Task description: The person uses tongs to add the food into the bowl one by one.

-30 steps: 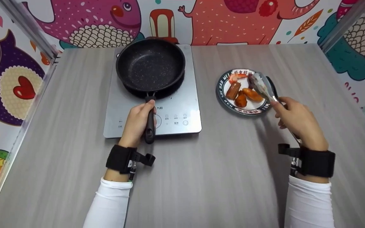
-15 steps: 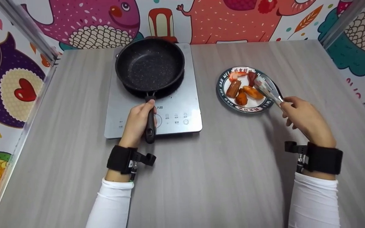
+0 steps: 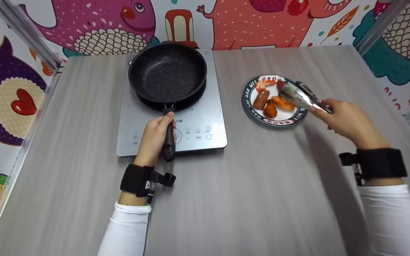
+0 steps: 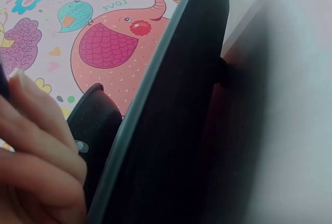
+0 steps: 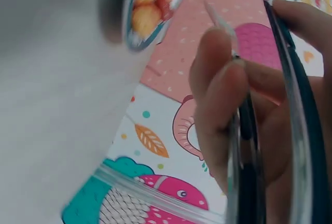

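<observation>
My left hand [image 3: 154, 137] grips the black handle of a speckled frying pan [image 3: 167, 76], which sits on a flat silver induction cooker. The pan holds no food. In my right hand [image 3: 349, 121] are metal tongs [image 3: 299, 96] with dark grips. Their two arms stand apart in the right wrist view, with fingers curled around them. The tong tips reach over the right side of a patterned plate [image 3: 247, 103], right at a dark red food piece [image 3: 280, 84] that they partly cover. Also on the plate lie a shrimp [image 3: 264, 84], a brown ridged piece [image 3: 261, 99] and orange-brown pieces [image 3: 282, 103].
The induction cooker [image 3: 212, 140] lies at the back left of the grey wood-grain table [image 3: 233, 199]. Cartoon-printed walls [image 3: 258, 25] with metal corner posts close off the back and sides. Each wrist wears a black camera strap [image 3: 381, 163].
My right wrist and forearm have swung outward to the right, and the tongs now lie flatter across the plate's right rim. The left hand and pan have stayed put.
</observation>
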{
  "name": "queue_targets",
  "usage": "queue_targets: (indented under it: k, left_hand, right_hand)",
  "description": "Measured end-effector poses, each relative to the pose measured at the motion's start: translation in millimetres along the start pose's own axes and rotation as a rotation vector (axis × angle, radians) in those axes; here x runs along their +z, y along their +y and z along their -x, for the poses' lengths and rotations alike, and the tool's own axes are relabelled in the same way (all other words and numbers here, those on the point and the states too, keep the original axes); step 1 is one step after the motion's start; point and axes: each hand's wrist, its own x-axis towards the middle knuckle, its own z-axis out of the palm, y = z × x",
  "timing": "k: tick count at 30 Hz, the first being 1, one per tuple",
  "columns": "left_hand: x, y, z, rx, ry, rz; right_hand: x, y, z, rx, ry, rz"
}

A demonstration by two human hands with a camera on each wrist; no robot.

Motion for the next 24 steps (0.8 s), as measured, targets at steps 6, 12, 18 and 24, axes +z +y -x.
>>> queue_targets:
  k: [6,12,18,24]
  left_hand:
    - [-3.9,-11.4,-10.0,-0.004,0.003,-0.004]
    - [-2.2,-14.6,-9.9,0.008,0.017,-0.002]
    - [-2.7,-15.2,-9.6,0.017,0.025,-0.005]
    - [-3.9,-14.1,-10.9,0.008,0.009,-0.015]
  right_hand:
    - [-18,11,-7.4,-0.032,-0.084,0.143]
    - [-23,14,-10.0,-0.08,-0.047,0.332]
    - [-22,12,-11.7,-0.15,-0.015,0.411]
    - [-21,14,-10.1,-0.232,0.072,0.455]
